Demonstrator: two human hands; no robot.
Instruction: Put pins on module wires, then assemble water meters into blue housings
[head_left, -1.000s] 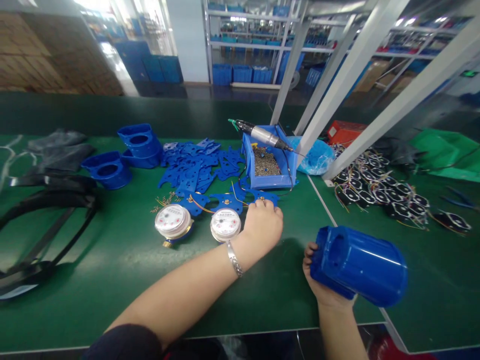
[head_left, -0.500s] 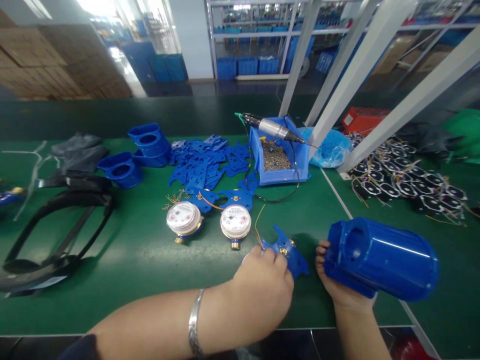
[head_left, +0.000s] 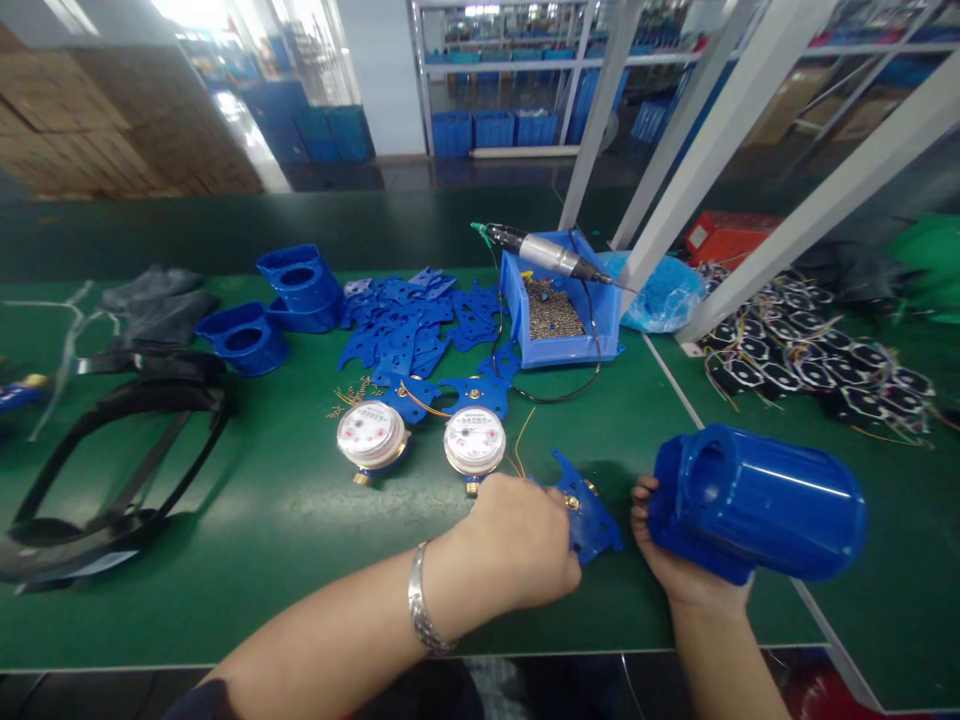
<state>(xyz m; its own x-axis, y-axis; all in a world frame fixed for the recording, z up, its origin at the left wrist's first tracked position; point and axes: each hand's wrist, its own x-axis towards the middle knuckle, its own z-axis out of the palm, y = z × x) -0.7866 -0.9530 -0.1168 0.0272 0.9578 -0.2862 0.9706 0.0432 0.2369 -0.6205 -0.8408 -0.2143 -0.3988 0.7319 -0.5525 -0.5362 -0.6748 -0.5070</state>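
My left hand (head_left: pixel 517 545), a silver bracelet at its wrist, is closed, knuckles up, over the left end of a blue flat plate (head_left: pixel 592 525) with brass fittings. Its fingertips and whatever they grip are hidden. Yellow and orange wires (head_left: pixel 523 440) rise just beyond it. My right hand (head_left: pixel 686 570), palm up, supports and grips a blue plastic housing (head_left: pixel 780 500), rounded at its right end, with a round opening on top. Two water meters with white dials, a left one (head_left: pixel 367 432) and a right one (head_left: pixel 475 440), stand beyond my left hand.
Behind the meters lie a pile of blue plates (head_left: pixel 409 320) and blue cups (head_left: pixel 296 285). An electric screwdriver (head_left: pixel 551 255) rests across a blue bin (head_left: pixel 566 352) of screws. Black wired parts (head_left: pixel 810 350) spread at right, beyond slanting white posts (head_left: pixel 720 150). A black frame (head_left: pixel 112 470) lies left.
My left hand has moved slightly away from me and turned, with its knuckles now nearer the right meter. The blue housing in my right hand has shifted a little left and up.
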